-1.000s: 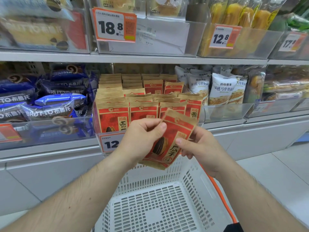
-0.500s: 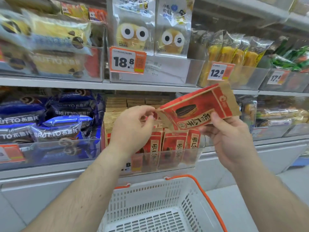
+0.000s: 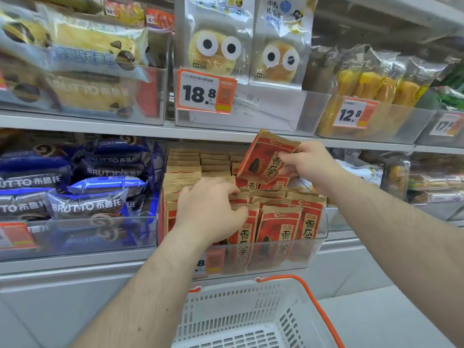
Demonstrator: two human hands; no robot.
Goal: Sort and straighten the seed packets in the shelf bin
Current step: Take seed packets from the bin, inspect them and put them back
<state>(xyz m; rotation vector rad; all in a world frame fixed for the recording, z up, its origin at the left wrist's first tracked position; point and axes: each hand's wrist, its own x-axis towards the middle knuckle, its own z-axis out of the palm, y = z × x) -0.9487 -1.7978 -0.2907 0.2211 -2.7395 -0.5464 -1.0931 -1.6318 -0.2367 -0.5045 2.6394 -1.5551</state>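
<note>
Grey metal shelving (image 3: 140,130) is running L to R in front of me, two tiers showing. Upper tier: clear bins w/ chocolate-chip bread packs (image 3: 82,46) at L, googly-eyed buns (image 3: 216,49) in the middle, yellow pastry sticks (image 3: 376,84) at R. Orange price tags are reading 18.8 (image 3: 204,92) and 12.8 (image 3: 354,114). Lower tier L: blue Brutto roll cakes (image 3: 82,187) are filling a clear bin. White basket w/ orange handle (image 3: 251,317) is sitting below me. Pale floor (image 3: 389,320) is showing at bottom R. Lighting is even, bright, no hard shadows.
</note>
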